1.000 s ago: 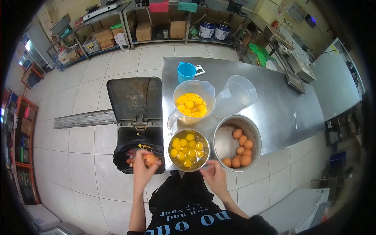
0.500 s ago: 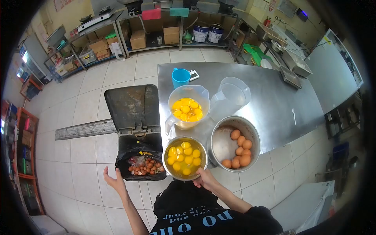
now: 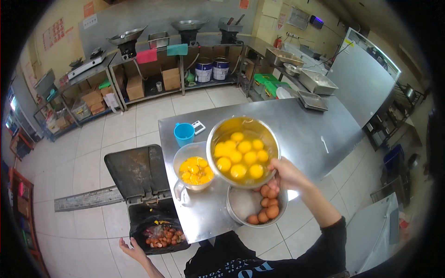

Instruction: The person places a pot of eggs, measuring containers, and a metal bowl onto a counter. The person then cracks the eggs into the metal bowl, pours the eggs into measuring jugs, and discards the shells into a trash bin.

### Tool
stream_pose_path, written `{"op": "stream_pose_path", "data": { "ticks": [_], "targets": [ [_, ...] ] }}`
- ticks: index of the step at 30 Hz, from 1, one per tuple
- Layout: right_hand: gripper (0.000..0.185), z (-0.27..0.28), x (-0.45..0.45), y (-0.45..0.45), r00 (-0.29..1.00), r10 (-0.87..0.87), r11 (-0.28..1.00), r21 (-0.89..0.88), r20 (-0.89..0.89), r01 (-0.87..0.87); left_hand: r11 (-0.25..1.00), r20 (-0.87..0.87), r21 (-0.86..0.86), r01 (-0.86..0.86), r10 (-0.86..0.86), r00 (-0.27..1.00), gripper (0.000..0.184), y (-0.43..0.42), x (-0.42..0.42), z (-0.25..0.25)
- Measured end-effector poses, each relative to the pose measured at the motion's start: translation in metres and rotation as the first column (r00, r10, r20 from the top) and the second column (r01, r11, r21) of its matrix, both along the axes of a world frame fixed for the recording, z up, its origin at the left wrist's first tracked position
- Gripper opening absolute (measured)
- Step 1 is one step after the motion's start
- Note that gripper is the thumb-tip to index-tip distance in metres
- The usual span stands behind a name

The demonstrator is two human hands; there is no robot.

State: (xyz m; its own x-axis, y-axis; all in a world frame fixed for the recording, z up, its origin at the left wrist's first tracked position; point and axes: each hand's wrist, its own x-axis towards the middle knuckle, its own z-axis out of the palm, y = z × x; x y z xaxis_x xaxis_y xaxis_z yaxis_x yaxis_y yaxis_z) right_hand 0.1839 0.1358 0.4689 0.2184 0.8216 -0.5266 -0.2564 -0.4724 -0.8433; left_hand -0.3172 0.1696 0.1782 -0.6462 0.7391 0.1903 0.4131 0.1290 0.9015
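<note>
My right hand point(image 3: 288, 175) grips the lower right rim of a metal bowl point(image 3: 276, 139) full of cracked eggs with several whole yolks point(image 3: 244, 155). The bowl is raised above the table and tilted. Beneath it, partly covered, a metal pot point(image 3: 234, 214) holds several brown eggs point(image 3: 264, 216). A clear measuring jug point(image 3: 178, 160) with yolks in it stands just left of the bowl. My left hand point(image 3: 134, 252) is empty, its fingers apart, beside the left edge of an open bin point(image 3: 134, 222) lined with a black bag and holding eggshells point(image 3: 164, 237).
On the steel table point(image 3: 296, 125) are a blue cup point(image 3: 184, 134), a small white device point(image 3: 199, 127) and a white plastic utensil point(image 3: 324, 144). Metal trays point(image 3: 312, 100) sit at its far right end. The bin's lid point(image 3: 139, 171) stands raised beside the table.
My right hand has lifted the bowl up and to the right, over the pot. It now hides the second, empty jug. The view has tilted up; my left hand stays by the bin.
</note>
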Motion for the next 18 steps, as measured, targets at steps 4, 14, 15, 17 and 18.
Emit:
{"op": "stream_pose_path", "data": {
  "ticks": [4,14,15,17,18],
  "targets": [
    [0.029,-0.011,0.051,0.037,0.986,-0.055,0.979,0.203,0.159,0.022,0.999,-0.029,-0.037,-0.017,0.016,0.999,0.045,0.005,0.008,-0.002],
    [0.029,-0.03,0.108,0.088,0.907,-0.237,0.944,0.305,0.348,0.13,0.999,-0.076,-0.039,-0.033,0.03,0.997,0.049,0.015,-0.002,-0.029],
    [0.029,-0.033,0.111,0.09,0.907,-0.236,0.944,0.304,0.348,0.129,0.996,-0.035,-0.071,-0.047,0.045,0.998,0.049,0.013,0.002,-0.025],
    [0.039,-0.042,0.117,0.093,0.911,-0.24,0.943,0.303,0.334,0.137,0.995,-0.026,-0.075,-0.062,0.06,0.998,0.05,0.011,0.0,-0.03],
    [0.039,-0.045,0.118,0.092,0.913,-0.236,0.945,0.296,0.333,0.137,0.994,-0.015,-0.077,-0.079,0.078,0.997,0.05,0.008,-0.002,-0.033]
  ]
}}
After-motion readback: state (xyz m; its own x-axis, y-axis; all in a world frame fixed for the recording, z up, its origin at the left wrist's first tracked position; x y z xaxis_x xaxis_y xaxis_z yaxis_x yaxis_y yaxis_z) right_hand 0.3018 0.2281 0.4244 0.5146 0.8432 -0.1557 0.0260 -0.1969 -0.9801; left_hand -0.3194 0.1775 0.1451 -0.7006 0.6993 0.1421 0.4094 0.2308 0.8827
